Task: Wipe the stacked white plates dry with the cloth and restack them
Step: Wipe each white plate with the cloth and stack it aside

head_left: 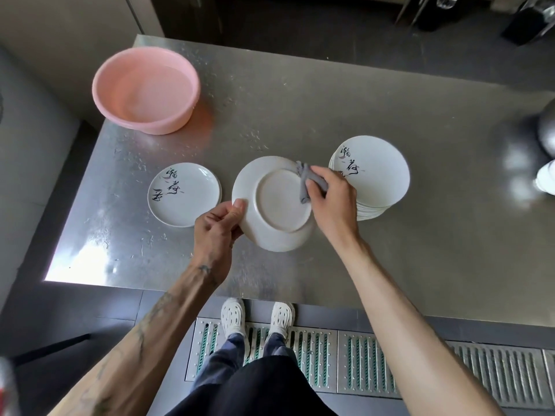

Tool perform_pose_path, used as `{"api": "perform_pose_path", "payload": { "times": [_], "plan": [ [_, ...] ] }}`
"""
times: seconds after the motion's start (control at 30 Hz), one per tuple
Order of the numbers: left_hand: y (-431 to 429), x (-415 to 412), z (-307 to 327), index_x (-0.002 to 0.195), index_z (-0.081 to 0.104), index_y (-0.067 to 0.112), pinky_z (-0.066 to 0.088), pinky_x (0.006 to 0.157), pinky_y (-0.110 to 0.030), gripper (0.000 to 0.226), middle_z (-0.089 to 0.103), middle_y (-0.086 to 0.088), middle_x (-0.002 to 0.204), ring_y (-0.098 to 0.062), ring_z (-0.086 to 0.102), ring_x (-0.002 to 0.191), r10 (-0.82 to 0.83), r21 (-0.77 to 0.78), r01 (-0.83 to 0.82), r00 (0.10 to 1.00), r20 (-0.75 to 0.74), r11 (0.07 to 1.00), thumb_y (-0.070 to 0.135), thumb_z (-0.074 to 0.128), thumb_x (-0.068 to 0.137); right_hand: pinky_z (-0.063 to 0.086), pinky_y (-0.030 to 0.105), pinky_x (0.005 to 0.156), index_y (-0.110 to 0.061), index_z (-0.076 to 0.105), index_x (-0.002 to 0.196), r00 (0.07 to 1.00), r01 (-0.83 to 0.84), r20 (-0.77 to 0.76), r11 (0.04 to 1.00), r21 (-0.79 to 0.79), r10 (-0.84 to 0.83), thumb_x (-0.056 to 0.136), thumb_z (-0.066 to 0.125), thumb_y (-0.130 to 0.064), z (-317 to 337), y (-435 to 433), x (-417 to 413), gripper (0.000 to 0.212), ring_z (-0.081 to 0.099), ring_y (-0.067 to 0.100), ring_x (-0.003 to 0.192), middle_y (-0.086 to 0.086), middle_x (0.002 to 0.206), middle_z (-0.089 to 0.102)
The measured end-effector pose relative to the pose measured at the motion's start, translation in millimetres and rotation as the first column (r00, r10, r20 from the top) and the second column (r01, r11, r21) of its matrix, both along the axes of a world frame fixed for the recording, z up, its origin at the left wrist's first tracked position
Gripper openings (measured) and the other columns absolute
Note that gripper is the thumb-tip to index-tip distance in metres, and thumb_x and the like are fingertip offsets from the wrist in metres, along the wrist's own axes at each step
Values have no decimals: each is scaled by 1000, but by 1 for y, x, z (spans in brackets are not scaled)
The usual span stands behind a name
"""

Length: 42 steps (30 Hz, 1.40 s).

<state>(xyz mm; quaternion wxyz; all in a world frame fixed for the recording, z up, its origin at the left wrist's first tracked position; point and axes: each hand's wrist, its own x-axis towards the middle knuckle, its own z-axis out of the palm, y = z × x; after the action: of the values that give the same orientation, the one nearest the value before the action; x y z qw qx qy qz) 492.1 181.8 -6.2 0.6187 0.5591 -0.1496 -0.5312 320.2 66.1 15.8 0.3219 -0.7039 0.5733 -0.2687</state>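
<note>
My left hand (pixel 217 228) grips the near left rim of a white plate (pixel 277 210), held above the steel table with its underside facing up. My right hand (pixel 332 202) holds a bunched grey cloth (pixel 306 183) against the upper right of that underside. To the right stands a tall stack of white plates (pixel 378 175) with black brush writing on the top one. To the left, a low stack of the same plates (pixel 184 195) rests face up on the table.
A pink plastic basin (pixel 145 90) sits at the table's back left. The steel table (pixel 300 109) carries water droplets around the middle. A white object (pixel 546 178) shows at the right edge. The table's near edge runs just above my shoes.
</note>
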Motion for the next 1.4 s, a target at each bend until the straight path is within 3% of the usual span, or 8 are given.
{"api": "perform_pose_path", "payload": {
  "times": [0.17, 0.5, 0.67, 0.8, 1.0, 1.17, 1.27, 1.4],
  "plan": [
    [-1, -1, -4, 69, 58, 12, 53, 71, -22, 33, 57, 3, 71, -8, 54, 70, 57, 39, -56, 998, -26, 998, 16, 61, 102, 50, 34, 89, -12, 72, 118, 992, 118, -40, 993, -11, -118, 95, 64, -9, -8, 36, -6, 24, 62, 24, 93, 6, 104, 72],
    [-7, -7, -2, 70, 63, 10, 56, 73, -24, 34, 66, -4, 75, -13, 62, 72, 72, 24, -70, 996, -55, 997, 13, 59, 103, 45, 17, 104, -9, 69, 130, 968, -231, 53, 952, -203, 246, 97, 66, -7, 4, 65, 36, 33, 64, 11, 117, -3, 131, 67],
    [-7, -6, -3, 73, 56, 10, 57, 78, -25, 30, 60, -7, 82, -12, 60, 78, 159, 59, -154, 984, -85, 986, 13, 58, 103, 49, 29, 104, -6, 69, 128, 997, -51, 46, 972, -231, 63, 96, 65, -3, -6, 74, 29, 32, 65, 17, 118, 2, 130, 68],
    [-5, -13, -2, 81, 65, 8, 49, 56, -23, 29, 61, -3, 69, -11, 55, 60, 139, 63, -134, 986, -88, 989, 1, 50, 104, 49, 24, 106, -6, 70, 128, 983, -157, 48, 949, -275, 176, 94, 68, -3, -10, 95, 55, 34, 66, 16, 118, 3, 130, 68],
    [-12, -7, 0, 107, 65, 1, 57, 96, -30, 16, 65, -14, 110, -19, 64, 101, 243, 85, -230, 949, -200, 969, 14, 56, 105, 51, 32, 104, -4, 70, 126, 991, 86, 126, 961, -262, -54, 96, 66, -1, -26, 94, 36, 31, 66, 16, 119, 4, 130, 68],
    [-15, -11, 3, 94, 63, 5, 60, 78, -23, 19, 69, -11, 93, -17, 67, 87, 217, 77, -204, 950, -224, 976, 9, 50, 106, 47, 33, 110, -3, 69, 129, 991, -78, 71, 935, -345, 109, 94, 68, 2, -32, 103, 55, 35, 59, 17, 130, 7, 135, 66],
    [-16, -9, 3, 114, 59, -2, 55, 101, -33, 17, 58, -23, 122, -27, 59, 115, 231, 84, -217, 945, -233, 973, 11, 51, 106, 45, 31, 112, -2, 67, 131, 991, -13, 118, 938, -345, 57, 99, 62, -3, -31, 96, 42, 32, 59, 16, 130, 8, 137, 64],
    [-14, -6, 1, 116, 56, 1, 54, 104, -37, 17, 56, -17, 126, -21, 57, 118, 237, 98, -221, 949, -210, 970, 14, 54, 105, 49, 33, 107, -3, 67, 130, 983, 109, 174, 951, -290, -60, 99, 61, -1, -27, 76, 23, 31, 61, 13, 125, 6, 134, 66]
  ]
}}
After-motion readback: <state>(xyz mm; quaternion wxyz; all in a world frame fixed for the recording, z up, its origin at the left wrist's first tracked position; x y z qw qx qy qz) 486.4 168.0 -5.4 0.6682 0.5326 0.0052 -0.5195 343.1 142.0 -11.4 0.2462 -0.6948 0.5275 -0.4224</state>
